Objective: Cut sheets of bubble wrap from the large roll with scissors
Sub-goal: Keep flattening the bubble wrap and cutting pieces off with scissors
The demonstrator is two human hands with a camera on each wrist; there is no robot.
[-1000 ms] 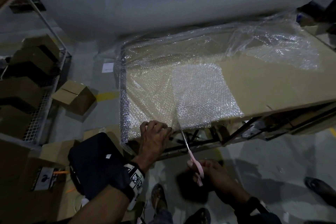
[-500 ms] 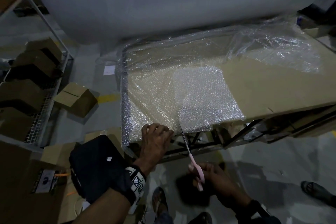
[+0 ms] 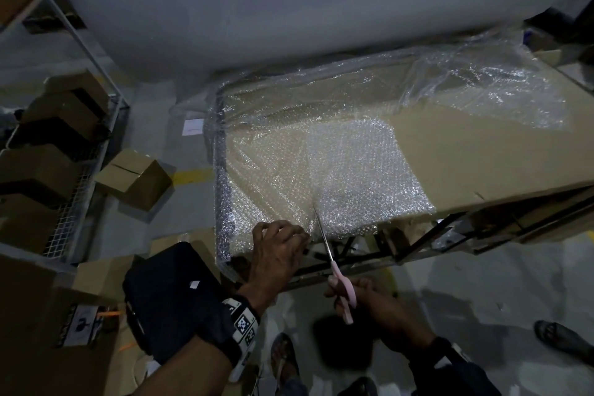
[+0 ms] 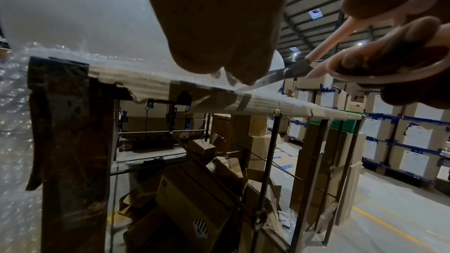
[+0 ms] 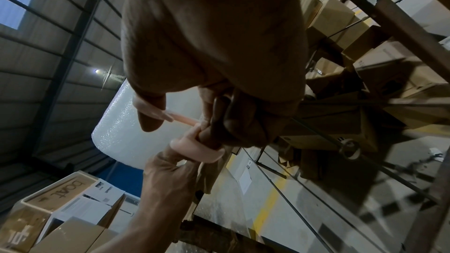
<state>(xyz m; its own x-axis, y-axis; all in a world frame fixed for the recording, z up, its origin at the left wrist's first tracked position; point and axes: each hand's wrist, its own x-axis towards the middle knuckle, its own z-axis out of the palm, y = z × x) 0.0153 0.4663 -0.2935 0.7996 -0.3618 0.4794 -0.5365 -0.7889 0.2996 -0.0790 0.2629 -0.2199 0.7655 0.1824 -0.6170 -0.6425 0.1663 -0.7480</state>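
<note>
The scissors [image 3: 344, 294] had pale pink handles and silvery blades. Beyond the fingers [image 3: 283, 230], clear bubble wrap [image 3: 353, 170] glittered white over the tan cardboard surface [image 3: 482, 151].

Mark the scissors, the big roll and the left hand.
scissors [image 3: 344, 291]: head view, pink handle.
big roll [image 3: 289, 3]: head view, curved side.
left hand [image 3: 276, 254]: head view, back of the hand.

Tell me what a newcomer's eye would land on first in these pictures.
The huge white roll fills the top of the head view. Below it, bubble wrap glitters over the cardboard-topped table. At its near edge, the left hand holds the wrap while the right hand works pink-handled scissors into it.
</note>
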